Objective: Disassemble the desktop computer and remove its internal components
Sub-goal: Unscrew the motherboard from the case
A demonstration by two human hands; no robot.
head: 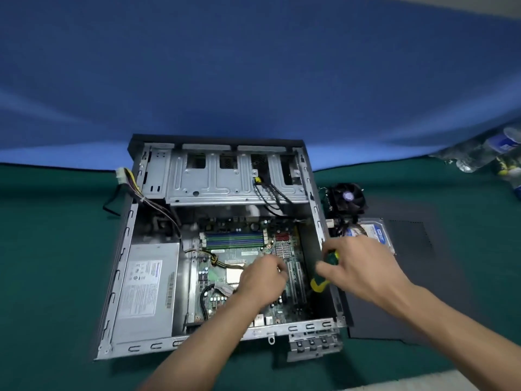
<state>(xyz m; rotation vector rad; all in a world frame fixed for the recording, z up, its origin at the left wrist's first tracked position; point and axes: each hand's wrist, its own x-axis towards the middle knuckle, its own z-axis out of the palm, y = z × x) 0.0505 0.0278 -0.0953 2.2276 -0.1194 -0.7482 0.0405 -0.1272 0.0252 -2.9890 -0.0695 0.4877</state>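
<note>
So, left of centre: boxy grey metal power supply (146, 289) with a printed label, inside the open desktop case (124, 249), which lies flat at centre frame on green cloth (56, 249). Green motherboard (242, 266) mid-case, partly hidden. Left hand (262, 280) hovers over it, fingers curled; fingertips blurred, can't tell if they pinch anything. Right hand (358, 263) grips a green-and-yellow screwdriver (324, 275), fingers wrapped round the handle, tip hidden. Right of case: black round-bladed cooler fan (348, 198), hard drive (375, 232) half covered, dark flat side panel (408, 277). Upper right: blurred plastic bottles (496, 153), cut off.
</note>
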